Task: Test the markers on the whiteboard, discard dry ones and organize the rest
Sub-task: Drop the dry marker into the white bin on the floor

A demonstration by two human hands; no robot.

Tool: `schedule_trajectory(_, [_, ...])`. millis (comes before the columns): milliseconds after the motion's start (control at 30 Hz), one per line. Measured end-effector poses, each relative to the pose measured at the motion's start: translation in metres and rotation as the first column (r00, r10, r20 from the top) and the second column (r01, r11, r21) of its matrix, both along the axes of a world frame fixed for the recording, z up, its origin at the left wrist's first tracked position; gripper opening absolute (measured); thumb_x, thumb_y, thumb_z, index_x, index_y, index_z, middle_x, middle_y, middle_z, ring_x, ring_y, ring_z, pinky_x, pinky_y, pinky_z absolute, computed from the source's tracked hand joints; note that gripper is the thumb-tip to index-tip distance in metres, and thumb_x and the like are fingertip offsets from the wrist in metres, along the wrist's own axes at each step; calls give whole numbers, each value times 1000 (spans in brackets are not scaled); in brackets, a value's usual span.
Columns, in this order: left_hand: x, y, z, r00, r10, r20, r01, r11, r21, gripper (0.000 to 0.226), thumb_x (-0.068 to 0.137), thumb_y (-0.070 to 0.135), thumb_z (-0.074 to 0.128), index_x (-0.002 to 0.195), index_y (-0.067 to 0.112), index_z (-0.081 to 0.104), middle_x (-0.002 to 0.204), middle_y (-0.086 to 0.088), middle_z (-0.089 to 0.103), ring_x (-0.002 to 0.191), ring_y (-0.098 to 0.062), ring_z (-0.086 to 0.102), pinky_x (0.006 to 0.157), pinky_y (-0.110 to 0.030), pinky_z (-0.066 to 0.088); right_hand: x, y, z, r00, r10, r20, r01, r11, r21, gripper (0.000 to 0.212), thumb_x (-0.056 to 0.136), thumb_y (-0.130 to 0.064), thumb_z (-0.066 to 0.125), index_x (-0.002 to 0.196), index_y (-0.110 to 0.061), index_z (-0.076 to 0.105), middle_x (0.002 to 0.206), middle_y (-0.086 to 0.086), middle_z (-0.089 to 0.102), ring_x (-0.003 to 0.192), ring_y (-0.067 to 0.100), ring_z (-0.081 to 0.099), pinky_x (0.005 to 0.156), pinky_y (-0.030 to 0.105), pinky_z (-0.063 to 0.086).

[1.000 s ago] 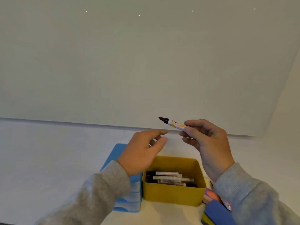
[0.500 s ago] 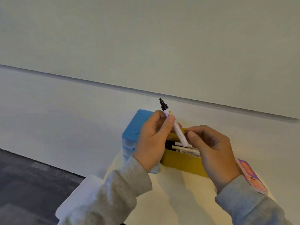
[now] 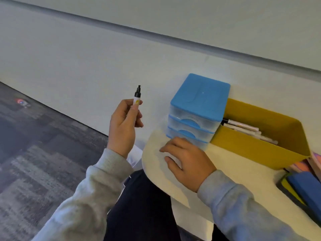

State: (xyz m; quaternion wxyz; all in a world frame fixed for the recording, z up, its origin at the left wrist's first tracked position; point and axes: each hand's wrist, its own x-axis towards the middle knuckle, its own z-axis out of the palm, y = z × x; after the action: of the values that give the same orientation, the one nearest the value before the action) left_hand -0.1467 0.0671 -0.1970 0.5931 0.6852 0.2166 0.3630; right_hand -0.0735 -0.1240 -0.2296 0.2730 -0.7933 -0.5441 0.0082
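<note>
Spanning the upper part of the view, the whiteboard [image 3: 225, 18] slants above the wall, well apart from both hands and up to the right of them. Below it a small pale table [image 3: 231, 173] carries a blue drawer unit [image 3: 199, 108] with a yellow bin [image 3: 257, 150] touching its right side, and more markers [image 3: 246, 130] lie flat inside that bin, pointing left to right. The left hand [image 3: 124, 126] is raised off the table's left edge, over the carpet, fingers and thumb curled round the lower barrel of an uncapped marker [image 3: 136, 99]. Its long axis stands nearly upright, black tip uppermost, so the tip points toward the board's lower edge rather than at the bin. The right hand [image 3: 186, 162] lies palm down on the table just in front of the lowest drawer, fingers loosely bent; it seems to grip nothing. Any test stroke would likely fall to the left hand, needing a long reach up and rightward.
</note>
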Motion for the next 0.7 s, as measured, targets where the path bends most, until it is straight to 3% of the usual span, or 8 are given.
schedule_trajectory(133, [-7, 40, -59, 977, 39, -207, -58, 994, -88, 18, 102, 23, 51, 113, 19, 65, 87, -3, 60, 65, -13, 55, 67, -29, 49, -7, 38, -23, 1000, 23, 2, -23, 992, -123, 34, 89, -27, 58, 121, -19, 69, 126, 3, 61, 112, 27, 57, 96, 42, 51])
schedule_trajectory(267, [-2, 69, -123, 892, -12, -452, -25, 997, -76, 25, 102, 39, 52, 114, 20, 63, 96, -4, 67, 71, -13, 64, 76, -32, 53, -10, 55, -36, 1000, 7, 20, -5, 993, -120, 33, 92, -30, 55, 122, -21, 67, 138, 3, 55, 124, 24, 50, 102, 41, 43])
schedule_trajectory(367, [0, 84, -178, 776, -24, -630, -31, 997, -76, 29, 102, 41, 51, 116, 19, 62, 95, -3, 69, 74, -15, 67, 80, -35, 54, -9, 57, -40, 1000, 9, 21, -6, 994, -110, 33, 93, -30, 55, 123, -21, 66, 139, 2, 54, 127, 22, 48, 104, 40, 42])
schedule_trajectory(500, [-6, 90, -252, 558, -75, -826, -63, 989, -133, 27, 99, 48, 52, 103, 23, 62, 87, -2, 68, 78, -21, 66, 70, -27, 45, -6, 60, -40, 999, 5, 33, -1, 994, -111, 34, 93, -30, 55, 124, -21, 66, 139, 2, 55, 129, 23, 48, 104, 42, 42])
schedule_trajectory(567, [-19, 90, -291, 476, -103, -873, -67, 986, -152, 25, 96, 49, 57, 95, 24, 61, 87, -5, 69, 84, -26, 68, 76, -30, 52, -6, 60, -39, 999, 3, 37, 2, 993, -117, 33, 93, -29, 56, 123, -21, 66, 139, 3, 55, 129, 24, 48, 104, 43, 42])
schedule_trajectory(700, [-44, 92, -342, 350, -121, -929, -70, 985, -155, 27, 95, 43, 62, 105, 18, 66, 99, -12, 73, 95, -32, 68, 84, -35, 54, -5, 62, -39, 999, 4, 38, 1, 991, -133, 33, 93, -29, 57, 123, -19, 67, 140, 4, 55, 129, 25, 49, 103, 45, 41])
